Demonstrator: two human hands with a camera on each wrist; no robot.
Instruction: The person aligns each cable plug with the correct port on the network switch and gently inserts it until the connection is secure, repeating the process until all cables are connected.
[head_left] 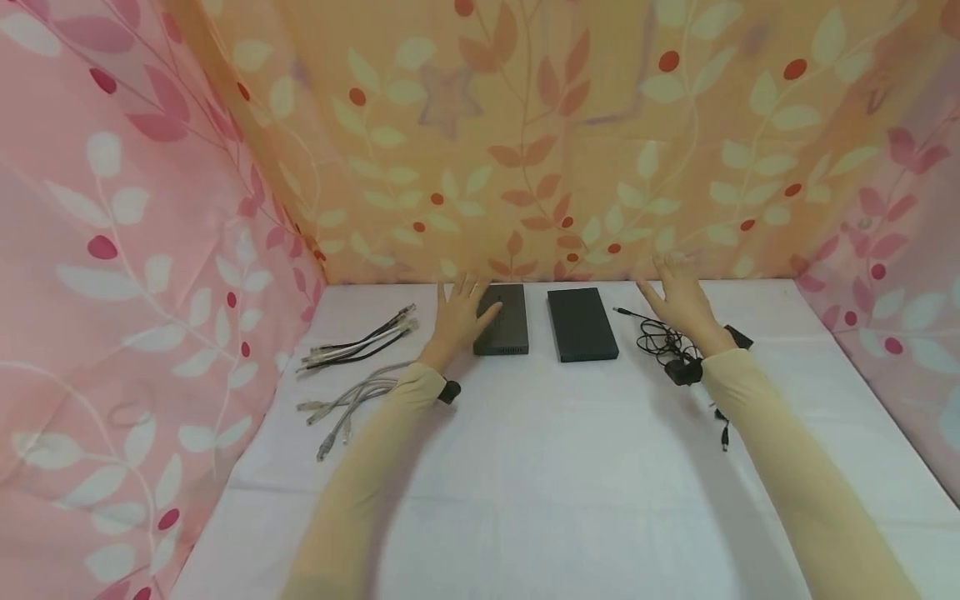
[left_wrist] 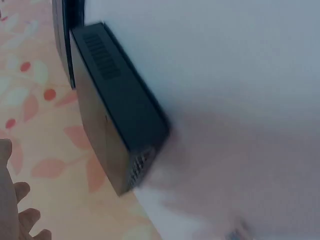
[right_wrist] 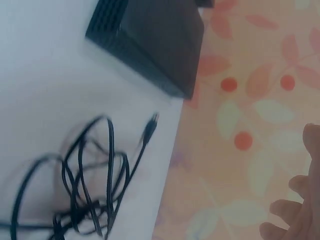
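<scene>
My left hand point(head_left: 456, 321) is held with fingers spread, over the left edge of a dark flat box point(head_left: 513, 321) with a vented side. In the left wrist view the fingers point(left_wrist: 27, 220) stay apart from that box point(left_wrist: 125, 95). A second black box point(head_left: 583, 325) lies to its right. My right hand point(head_left: 681, 302), fingers extended, is raised near a black power adapter point(head_left: 681, 371) with a coiled cable point(head_left: 660, 337). In the right wrist view the cable's barrel plug point(right_wrist: 150, 129) points toward the table's back edge, and the hand holds nothing.
Short black and white network cables point(head_left: 360, 342) lie at the back left, with grey network cables point(head_left: 352, 400) in front of them. Another small plug point(head_left: 724, 437) lies beside the right forearm. Patterned cloth point(head_left: 525, 150) rises behind the white table point(head_left: 540, 500) and on both sides.
</scene>
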